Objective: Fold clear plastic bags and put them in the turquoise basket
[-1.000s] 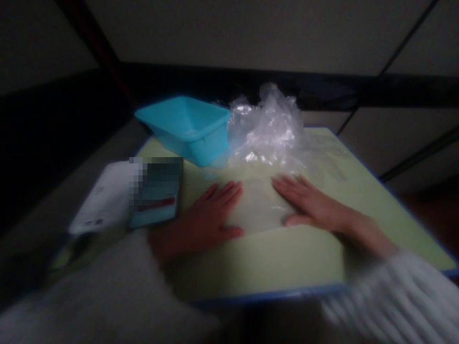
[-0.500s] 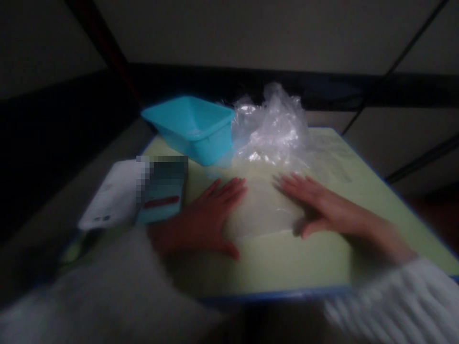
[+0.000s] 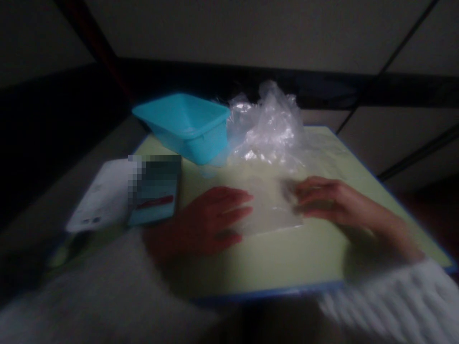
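A flat clear plastic sheet [image 3: 268, 210] lies mid-table between both hands. The left hand [image 3: 208, 222] rests flat, fingers spread on its left edge; the right hand [image 3: 322, 200] curls loosely over its right edge. Behind, an empty turquoise tub [image 3: 182, 125] touches crumpled plastic film [image 3: 267, 126]. The pale green, blue-edged table [image 3: 287, 263] has bare room in front

Table [image 3: 287, 260]: smooth, matt pale-green top with a blue edge band. Flat sheet [image 3: 267, 210] at centre: thin clear plastic film, faintly glossy. Crumpled bag [image 3: 268, 126] at 12 o'clock: clear plastic, shiny, creased. Tub [image 3: 186, 125] at 11 o'clock: turquoise moulded plastic, smooth. Sleeves [image 3: 394, 301]: white ribbed knit cloth, soft and matt.
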Motion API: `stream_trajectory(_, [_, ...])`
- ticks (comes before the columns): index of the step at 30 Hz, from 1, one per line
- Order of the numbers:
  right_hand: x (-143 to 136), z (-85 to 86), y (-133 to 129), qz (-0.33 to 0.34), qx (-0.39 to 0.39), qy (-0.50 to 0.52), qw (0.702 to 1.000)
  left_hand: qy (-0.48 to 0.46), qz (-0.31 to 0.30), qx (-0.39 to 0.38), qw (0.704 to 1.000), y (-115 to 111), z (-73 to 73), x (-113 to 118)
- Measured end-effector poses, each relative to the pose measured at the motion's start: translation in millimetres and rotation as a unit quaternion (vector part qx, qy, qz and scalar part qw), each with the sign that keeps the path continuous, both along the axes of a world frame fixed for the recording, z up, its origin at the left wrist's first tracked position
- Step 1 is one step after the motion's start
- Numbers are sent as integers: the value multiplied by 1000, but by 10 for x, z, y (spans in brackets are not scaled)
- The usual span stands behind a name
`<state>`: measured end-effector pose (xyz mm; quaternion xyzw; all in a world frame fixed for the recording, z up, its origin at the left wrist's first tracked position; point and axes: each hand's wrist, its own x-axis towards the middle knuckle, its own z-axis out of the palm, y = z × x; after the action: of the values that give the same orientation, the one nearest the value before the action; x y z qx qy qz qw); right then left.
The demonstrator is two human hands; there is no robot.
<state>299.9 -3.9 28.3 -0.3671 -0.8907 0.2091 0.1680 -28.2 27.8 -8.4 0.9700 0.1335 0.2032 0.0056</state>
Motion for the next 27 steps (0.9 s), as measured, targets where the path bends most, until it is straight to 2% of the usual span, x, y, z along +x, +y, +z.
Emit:
stream_trajectory(3, [-55,65,-49,31,-35,-6,999,-6,-23,4,1000,-48,36,24])
stream_trajectory(10, [-114,63,-100,48,-79,-40,995,-2,-8,16,1000,-41,12,32])
stream_trajectory(17, [-74,40,-117,26,-105,-43,993,17,2,-3,1000,-35,2,14])
stream_trajectory(23, [-83,113,-143,23,-164,-34,986,18,-5,-5,1000,-14,-33,-4])
stream_trajectory(27, [-74,143,-140,-24,-171,11,985,15,-5,-30,999,-25,-16,5])
